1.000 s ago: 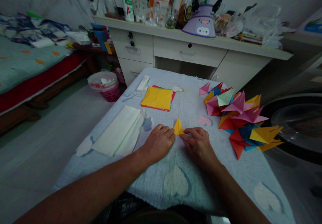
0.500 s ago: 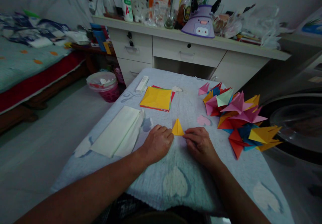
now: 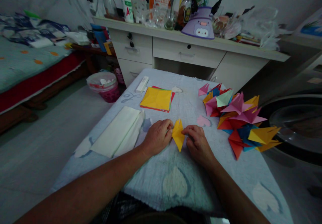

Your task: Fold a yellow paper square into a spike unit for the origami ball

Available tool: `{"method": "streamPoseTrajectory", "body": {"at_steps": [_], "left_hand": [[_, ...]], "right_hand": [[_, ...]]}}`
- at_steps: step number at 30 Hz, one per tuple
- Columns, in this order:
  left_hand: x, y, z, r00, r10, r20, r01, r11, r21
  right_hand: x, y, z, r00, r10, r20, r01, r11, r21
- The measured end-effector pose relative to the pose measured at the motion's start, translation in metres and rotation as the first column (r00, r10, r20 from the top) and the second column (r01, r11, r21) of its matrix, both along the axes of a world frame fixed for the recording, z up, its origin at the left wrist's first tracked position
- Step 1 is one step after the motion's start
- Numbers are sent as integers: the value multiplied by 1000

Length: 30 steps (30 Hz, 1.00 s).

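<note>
A small yellow folded paper piece [image 3: 178,134] is held just above the cloth-covered table [image 3: 176,180], between my two hands. My left hand [image 3: 158,136] pinches its left edge with curled fingers. Its right edge is pinched by my right hand [image 3: 197,141], fingers also curled. The piece now shows a diamond shape with a point hanging down. A stack of square coloured paper sheets [image 3: 157,98], yellow on top, lies farther back on the table.
A pile of finished folded paper pieces [image 3: 238,120] in several colours lies at the right. A folded white cloth [image 3: 119,131] lies at the left. A cluttered white desk [image 3: 191,49] stands behind, a bed [image 3: 30,66] at the left, a pink bin [image 3: 105,85] on the floor.
The yellow piece was a small triangle pressed flat on the table; now it is opened to a diamond and lifted between both hands, which have shifted slightly back.
</note>
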<state>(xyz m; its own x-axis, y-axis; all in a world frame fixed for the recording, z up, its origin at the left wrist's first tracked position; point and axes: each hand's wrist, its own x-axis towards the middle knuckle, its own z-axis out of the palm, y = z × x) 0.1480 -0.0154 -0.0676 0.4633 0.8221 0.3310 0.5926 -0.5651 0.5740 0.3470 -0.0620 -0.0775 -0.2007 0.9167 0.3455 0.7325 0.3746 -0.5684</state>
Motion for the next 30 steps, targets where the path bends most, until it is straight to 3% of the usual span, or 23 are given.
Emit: {"method": "streamPoseTrajectory", "body": {"at_steps": [4,8,11,14,18,26,30], "left_hand": [[3,3,-6,998,-33,59,34,999,-15],[6,5,-14,986,42,163,-22,993,-120],[8,7,-16,988,0,151,25,986,-164],[8,8,-14,995,-61,74,71,987,-143],[9,8,-9,993,-115,25,117,987,-111],[10,7,-2,972,-164,170,188,973,-132],[11,6,0,969,-147,197,175,976,-132]], "right_hand": [[1,1,-3,1000,5,-18,-5,1000,15],[-1,1,-1,1000,-1,-23,1,1000,3],[-3,1,0,995,-81,-52,81,997,-12],[-5,3,-1,987,-148,-60,147,989,-14],[-4,6,-4,993,-119,28,119,993,1],[-7,7,-5,994,-76,76,76,997,3],[-10,4,1,997,-77,-31,78,996,32]]}}
